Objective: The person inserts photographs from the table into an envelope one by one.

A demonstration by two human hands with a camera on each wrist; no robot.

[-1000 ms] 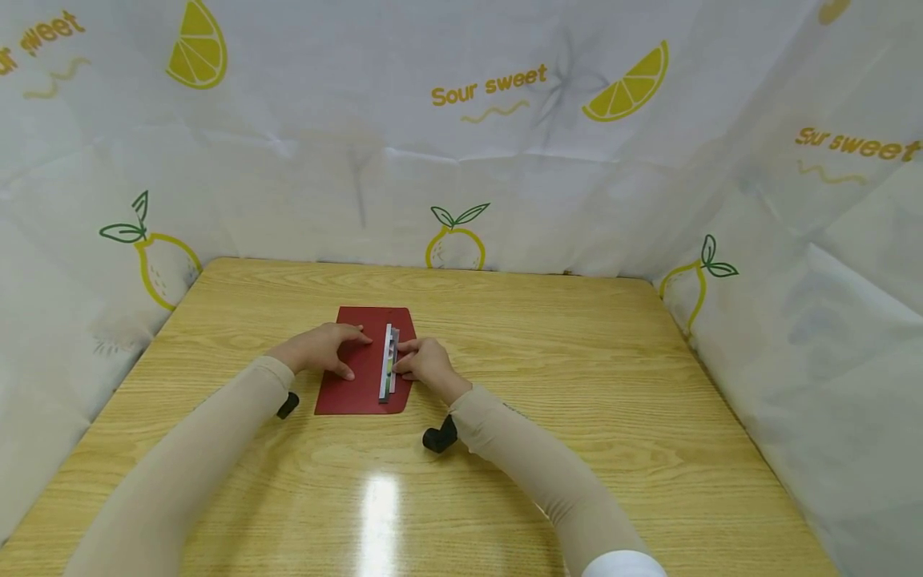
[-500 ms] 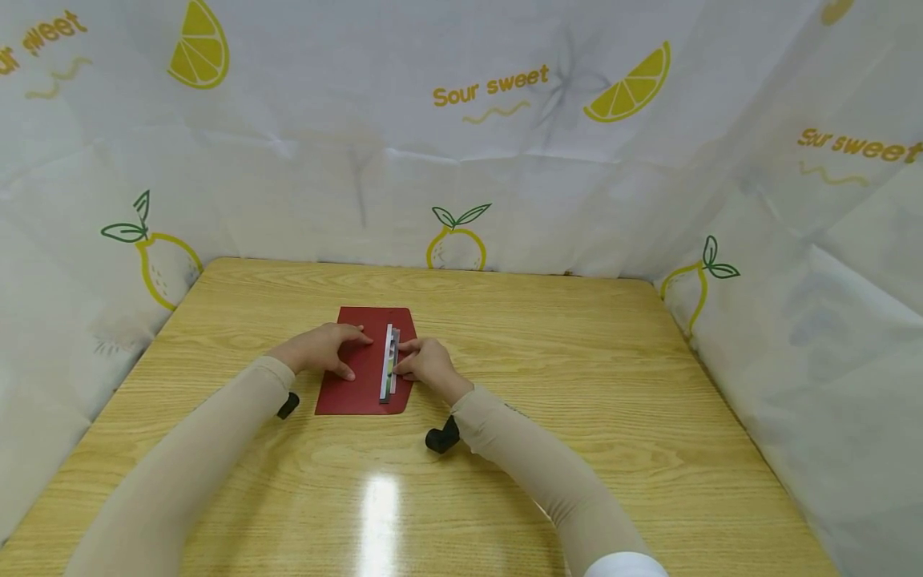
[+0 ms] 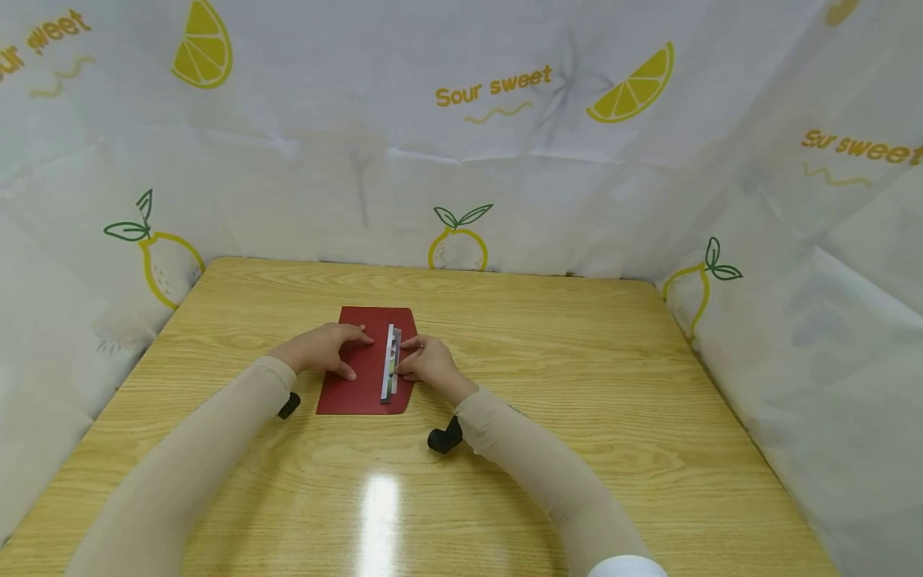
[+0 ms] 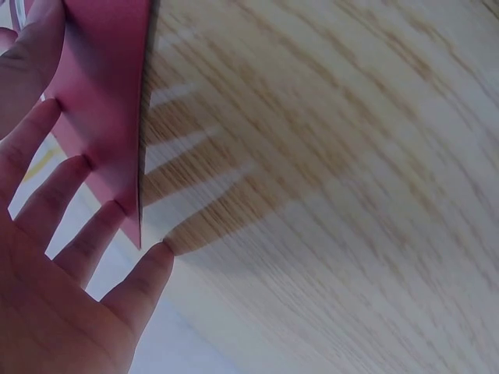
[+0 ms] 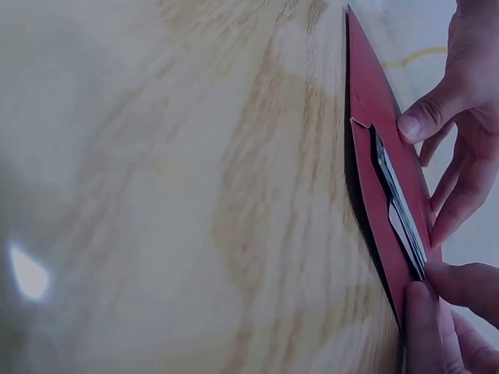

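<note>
A red paper folder (image 3: 364, 385) lies flat on the wooden table. A thin stack of printed sheets (image 3: 387, 385), with a light border, lies along the folder's right part. In the right wrist view, the edges of the sheets (image 5: 399, 206) show at a slit in the red cover. My left hand (image 3: 320, 348) rests on the folder's left part, its fingers spread. Several of its fingertips (image 4: 87, 161) touch the red surface. My right hand (image 3: 435, 367) is at the right side of the sheets, pinching their edge between thumb and finger. The sheets' far ends are partly hidden.
The wooden table (image 3: 577, 385) extends to the right and toward the front. A white curtain (image 3: 324, 184) with lemon prints hangs behind and at both sides. Black wrist mounts (image 3: 445, 437) sit below the wrists, close to the tabletop.
Both hands keep their places on the folder and sheets. The whole head view has shifted very slightly to the right.
</note>
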